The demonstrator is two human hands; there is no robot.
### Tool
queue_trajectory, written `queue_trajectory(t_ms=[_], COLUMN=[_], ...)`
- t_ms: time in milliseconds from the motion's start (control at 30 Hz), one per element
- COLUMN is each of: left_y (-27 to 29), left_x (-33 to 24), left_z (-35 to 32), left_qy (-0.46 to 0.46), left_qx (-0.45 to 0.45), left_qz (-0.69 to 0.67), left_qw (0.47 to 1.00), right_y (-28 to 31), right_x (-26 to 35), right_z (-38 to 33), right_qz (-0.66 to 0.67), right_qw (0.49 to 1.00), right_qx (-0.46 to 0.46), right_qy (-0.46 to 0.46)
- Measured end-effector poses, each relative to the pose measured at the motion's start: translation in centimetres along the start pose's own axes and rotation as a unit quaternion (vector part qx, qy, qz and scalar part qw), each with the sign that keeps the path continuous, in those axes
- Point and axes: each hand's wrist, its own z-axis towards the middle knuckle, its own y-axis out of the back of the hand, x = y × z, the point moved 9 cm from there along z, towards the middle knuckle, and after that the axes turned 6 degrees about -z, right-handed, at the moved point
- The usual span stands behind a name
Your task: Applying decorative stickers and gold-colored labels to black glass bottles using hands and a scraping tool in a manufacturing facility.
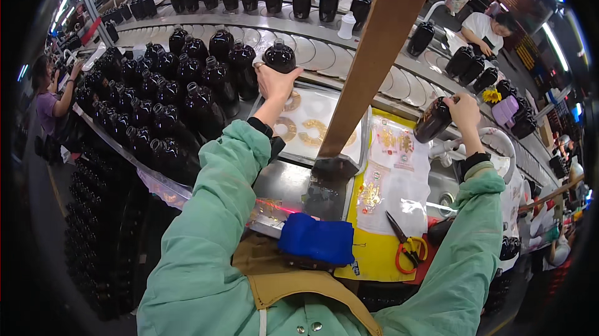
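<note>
Your left hand (274, 81): grip closed around a dark bottle (279, 56), upper centre.
Your right hand (465, 111): grip holding a tilted dark bottle (433, 120), right.
Bottles' contents: cannot tell.

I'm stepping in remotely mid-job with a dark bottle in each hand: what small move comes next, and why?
Probably set the left hand's bottle down: it hangs at the edge of the crowd of dark bottles, just short of the conveyor. The right hand holds its bottle tilted over the label sheets.
</note>
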Motion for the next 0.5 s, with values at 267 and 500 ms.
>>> queue_trajectory(t_ms=[267,500], left_y=[7.8,14.5], left_x=[-4.9,-5.2], left_z=[-2.1,-13.8], left_qy=[-0.103,0.196], left_qx=[0.051,0.289], left_qz=[-0.356,-0.686], left_qw=[0.928,0.639], right_y=[8.2,13.6], right_x=[3.3,14.3], right_z=[-4.6,-22.5], right_qz=[0.109,0.506], right_qw=[0.969,0.821], right_qx=[-0.202,-0.038], right_qy=[0.089,0.259])
